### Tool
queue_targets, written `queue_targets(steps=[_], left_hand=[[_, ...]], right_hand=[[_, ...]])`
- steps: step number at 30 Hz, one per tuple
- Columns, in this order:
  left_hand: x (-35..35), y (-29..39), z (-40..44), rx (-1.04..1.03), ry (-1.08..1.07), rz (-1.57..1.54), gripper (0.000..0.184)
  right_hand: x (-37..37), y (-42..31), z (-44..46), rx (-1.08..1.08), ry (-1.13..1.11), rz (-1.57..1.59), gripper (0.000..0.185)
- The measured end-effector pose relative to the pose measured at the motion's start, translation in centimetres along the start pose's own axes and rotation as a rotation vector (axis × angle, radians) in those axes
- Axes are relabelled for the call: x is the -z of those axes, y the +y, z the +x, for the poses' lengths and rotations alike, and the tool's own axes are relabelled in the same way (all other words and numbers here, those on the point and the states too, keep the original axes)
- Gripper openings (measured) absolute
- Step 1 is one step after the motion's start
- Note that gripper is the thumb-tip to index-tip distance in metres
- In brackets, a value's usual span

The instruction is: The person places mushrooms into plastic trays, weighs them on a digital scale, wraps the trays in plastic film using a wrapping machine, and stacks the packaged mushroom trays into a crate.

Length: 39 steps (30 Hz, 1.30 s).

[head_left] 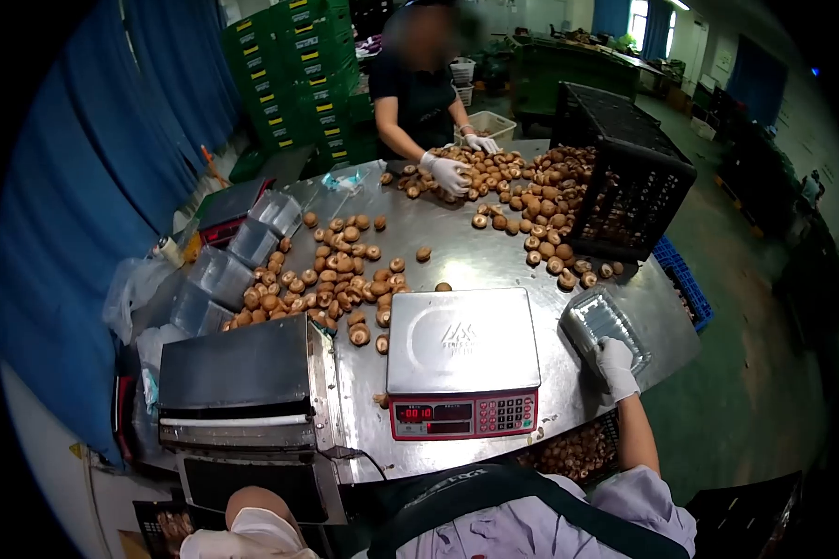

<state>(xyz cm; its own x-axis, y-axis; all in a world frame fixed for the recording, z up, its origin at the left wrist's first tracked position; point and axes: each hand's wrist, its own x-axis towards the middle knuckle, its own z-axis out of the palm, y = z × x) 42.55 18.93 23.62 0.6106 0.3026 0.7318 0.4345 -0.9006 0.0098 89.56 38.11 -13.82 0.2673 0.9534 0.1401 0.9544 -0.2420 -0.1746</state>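
My right hand [615,369], in a white glove, is closed on the near edge of a clear plastic tray [595,319] at the right side of the metal table. The tray looks tilted; I cannot tell whether it is one or several nested together. Of my left arm [259,505], only a bare bent part and the sleeve show at the bottom left; the left hand is not seen. Between my arms stands a scale [461,340] with a bare steel plate and a lit red display. Loose brown mushrooms [343,265] lie beyond and left of it.
Across the metal table [475,261], a co-worker's gloved hands [447,174] touch a mushroom pile. A black crate [629,177] lies tipped at the right, mushrooms spilling out. Clear plastic boxes [222,275] line the left edge. A dark machine [235,368] stands left of the scale.
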Motion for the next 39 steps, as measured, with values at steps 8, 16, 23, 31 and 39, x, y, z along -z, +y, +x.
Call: queue_targets(steps=[8, 16, 23, 31, 39], left_hand=[[-1.4, 0.4, 0.8, 0.043, 0.054, 0.124, 0.017], [-3.9, -1.9, -2.3, 0.117, 0.238, 0.244, 0.019], [-11.0, -8.0, -7.6, 1.042, 0.841, -0.008, 0.018], [-25.2, -12.8, -21.0, 1.906, 0.905, -0.914, 0.031], [-29.2, -13.0, -26.5, 2.344, 0.939, -0.836, 0.047]], right_hand=[[1.7, 0.4, 1.7, 0.055, -0.129, -0.041, 0.016], [1.8, 2.2, 2.9, -0.057, -0.259, 0.142, 0.017], [5.9, -1.0, 1.0, -0.104, 0.157, -0.004, 0.015], [7.4, -13.6, -1.2, 0.784, 0.306, 0.462, 0.013], [5.7, -18.0, -0.3, 0.789, -0.149, 0.684, 0.02]])
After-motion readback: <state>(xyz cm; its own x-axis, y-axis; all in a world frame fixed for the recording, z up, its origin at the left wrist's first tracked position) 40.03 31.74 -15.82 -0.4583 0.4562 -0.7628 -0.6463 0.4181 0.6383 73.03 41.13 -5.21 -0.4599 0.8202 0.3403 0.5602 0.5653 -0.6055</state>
